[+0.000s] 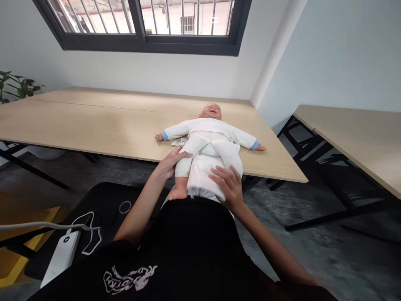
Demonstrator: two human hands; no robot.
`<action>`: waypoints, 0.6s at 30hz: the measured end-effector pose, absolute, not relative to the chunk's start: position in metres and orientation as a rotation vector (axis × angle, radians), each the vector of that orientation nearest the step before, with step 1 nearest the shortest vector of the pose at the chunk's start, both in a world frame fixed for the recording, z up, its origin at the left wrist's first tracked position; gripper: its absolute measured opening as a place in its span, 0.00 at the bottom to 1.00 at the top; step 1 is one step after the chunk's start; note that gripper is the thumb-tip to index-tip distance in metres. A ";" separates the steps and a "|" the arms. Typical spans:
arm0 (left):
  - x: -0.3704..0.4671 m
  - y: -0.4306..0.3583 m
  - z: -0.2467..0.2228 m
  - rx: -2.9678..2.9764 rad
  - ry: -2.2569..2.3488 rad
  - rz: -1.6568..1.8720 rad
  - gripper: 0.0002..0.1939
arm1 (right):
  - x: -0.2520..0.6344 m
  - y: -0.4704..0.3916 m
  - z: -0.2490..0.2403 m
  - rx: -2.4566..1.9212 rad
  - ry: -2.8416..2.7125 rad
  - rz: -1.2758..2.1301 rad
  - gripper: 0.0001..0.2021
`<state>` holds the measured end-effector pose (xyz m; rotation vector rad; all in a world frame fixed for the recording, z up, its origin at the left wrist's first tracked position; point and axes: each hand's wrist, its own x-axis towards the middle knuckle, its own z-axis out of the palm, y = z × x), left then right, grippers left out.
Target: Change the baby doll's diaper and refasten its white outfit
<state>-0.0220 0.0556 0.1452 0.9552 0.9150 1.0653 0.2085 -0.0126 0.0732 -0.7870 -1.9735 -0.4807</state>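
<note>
A baby doll (210,112) lies on its back at the table's front edge, arms spread, in a white top (209,126) with blue cuffs and white trousers (196,146). My left hand (171,161) grips the trouser leg on the left, thumb on top and the other fingers partly hidden. A bare doll foot (178,191) sticks out below it. Between the legs hangs a white cloth (203,173), its lower end near my body. My right hand (228,184) rests with fingers spread over the cloth and the other trouser leg. That leg's foot is hidden.
The doll lies on a long wooden table (125,125) beneath a barred window (188,19). To the right stands another table (354,133). At my left, a black chair (106,200) holds a white power bank (61,255) with a cable and a beaded bracelet (125,207).
</note>
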 end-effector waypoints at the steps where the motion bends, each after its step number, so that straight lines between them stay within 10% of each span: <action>1: -0.022 0.056 0.144 0.955 0.895 1.082 0.31 | 0.208 -0.004 0.086 -0.789 -1.908 -0.457 0.12; 10: -0.021 0.051 0.134 1.108 0.878 1.035 0.34 | 0.208 0.120 0.201 -1.220 -2.006 0.503 0.13; 18: -0.025 0.046 0.125 1.551 1.198 1.066 0.20 | 0.204 0.157 0.194 -1.391 -1.731 0.733 0.10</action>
